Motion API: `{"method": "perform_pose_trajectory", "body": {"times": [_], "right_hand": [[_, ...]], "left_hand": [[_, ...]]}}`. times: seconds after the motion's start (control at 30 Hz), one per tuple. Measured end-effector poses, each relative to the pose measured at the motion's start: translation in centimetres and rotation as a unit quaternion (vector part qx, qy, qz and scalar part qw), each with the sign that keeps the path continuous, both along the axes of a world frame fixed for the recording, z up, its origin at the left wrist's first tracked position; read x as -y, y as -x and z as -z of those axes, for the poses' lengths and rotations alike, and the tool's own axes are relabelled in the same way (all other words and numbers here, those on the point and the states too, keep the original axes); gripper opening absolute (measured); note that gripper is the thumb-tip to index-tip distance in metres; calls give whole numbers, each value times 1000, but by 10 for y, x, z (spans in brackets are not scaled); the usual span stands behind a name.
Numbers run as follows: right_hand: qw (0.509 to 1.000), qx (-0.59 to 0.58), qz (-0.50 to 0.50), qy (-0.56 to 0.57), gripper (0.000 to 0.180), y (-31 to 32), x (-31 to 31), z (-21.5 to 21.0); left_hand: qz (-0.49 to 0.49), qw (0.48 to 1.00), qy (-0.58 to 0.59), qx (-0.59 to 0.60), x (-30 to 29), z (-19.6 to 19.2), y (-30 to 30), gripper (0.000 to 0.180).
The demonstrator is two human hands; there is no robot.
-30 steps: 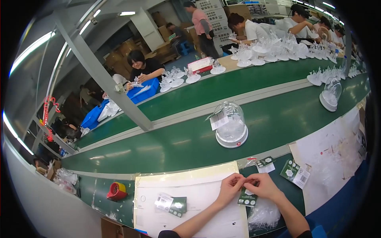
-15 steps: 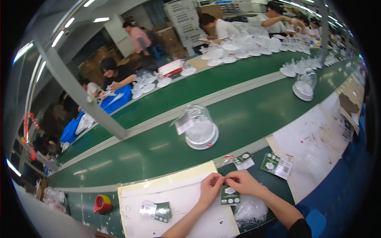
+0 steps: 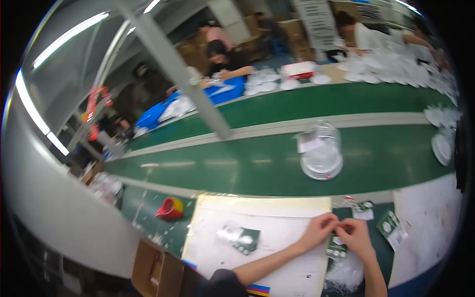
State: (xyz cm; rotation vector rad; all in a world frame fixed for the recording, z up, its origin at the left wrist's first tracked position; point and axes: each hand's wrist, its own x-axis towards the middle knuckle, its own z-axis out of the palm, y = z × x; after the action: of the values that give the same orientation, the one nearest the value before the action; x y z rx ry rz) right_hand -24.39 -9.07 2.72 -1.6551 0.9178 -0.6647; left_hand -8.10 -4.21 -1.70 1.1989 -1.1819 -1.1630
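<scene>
My left hand (image 3: pixel 319 230) and my right hand (image 3: pixel 355 236) meet fingertip to fingertip over the right edge of a cream paper sheet (image 3: pixel 237 257). Between the fingers they pinch something small that I cannot make out. Just below them lies a dark green printed card (image 3: pixel 337 249) and a heap of clear plastic bags (image 3: pixel 346 274). A bagged green card (image 3: pixel 238 236) rests on the sheet to the left of my hands. Two more cards lie to the right, one small (image 3: pixel 363 208) and one larger (image 3: pixel 392 228).
A clear plastic dome with a tag (image 3: pixel 321 151) stands on the green conveyor belt (image 3: pixel 222 163). A red and yellow tape roll (image 3: pixel 170 208) lies at left, a cardboard box (image 3: pixel 158 272) below. Other people work across the belt among white parts (image 3: pixel 386 69). A grey post (image 3: pixel 183 74) slants overhead.
The view has swung left, so everything sits further right in the picture. My hands stay together on the same spot at the sheet's right edge.
</scene>
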Motion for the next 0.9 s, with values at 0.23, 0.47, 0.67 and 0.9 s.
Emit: {"method": "perform_pose_trajectory", "body": {"times": [0.23,0.47,0.67,0.9], "right_hand": [[999,40,15,8,8,-16,0,3],[999,15,29,37,7,-6,4,0],[995,33,56,73,6,-14,4,-7],[994,45,22,97,11,-10,2,-18]], "left_hand": [[-44,999,10,-9,-11,-3,-11,10],[-3,999,11,-39,0,-5,-3,11],[-7,999,11,-41,-4,0,-7,12],[21,996,2,-86,-4,-1,-5,13]]}}
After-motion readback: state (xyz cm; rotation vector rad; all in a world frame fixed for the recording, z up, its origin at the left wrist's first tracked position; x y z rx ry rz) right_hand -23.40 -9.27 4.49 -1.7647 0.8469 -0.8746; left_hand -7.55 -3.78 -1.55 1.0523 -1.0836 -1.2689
